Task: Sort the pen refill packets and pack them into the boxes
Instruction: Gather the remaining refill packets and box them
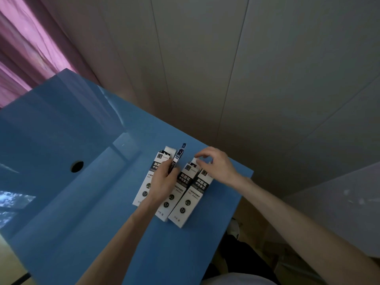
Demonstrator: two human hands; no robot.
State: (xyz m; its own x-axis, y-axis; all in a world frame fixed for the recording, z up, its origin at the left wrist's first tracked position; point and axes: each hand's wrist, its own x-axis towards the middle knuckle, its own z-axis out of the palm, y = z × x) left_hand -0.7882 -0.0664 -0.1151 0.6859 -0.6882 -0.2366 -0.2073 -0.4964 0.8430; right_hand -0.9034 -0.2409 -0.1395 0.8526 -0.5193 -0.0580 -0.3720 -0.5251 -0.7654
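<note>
Three white-and-black refill boxes lie side by side on the blue table (pixel 86 212): the left box (pixel 157 163), the middle box (pixel 175 194) and the right box (pixel 192 199). Their far ends are open. My left hand (pixel 164 182) lies over the left and middle boxes and holds a narrow dark refill packet (pixel 178 156) tilted up, its tip pointing away. My right hand (pixel 216 163) hovers over the far end of the right box, fingers curled and pinching at its open flap (pixel 194 161).
A round hole (pixel 77 166) sits in the table to the left of the boxes. The table's right edge runs close beside the right box. Grey wall panels stand behind, a pink curtain (pixel 24 42) at far left.
</note>
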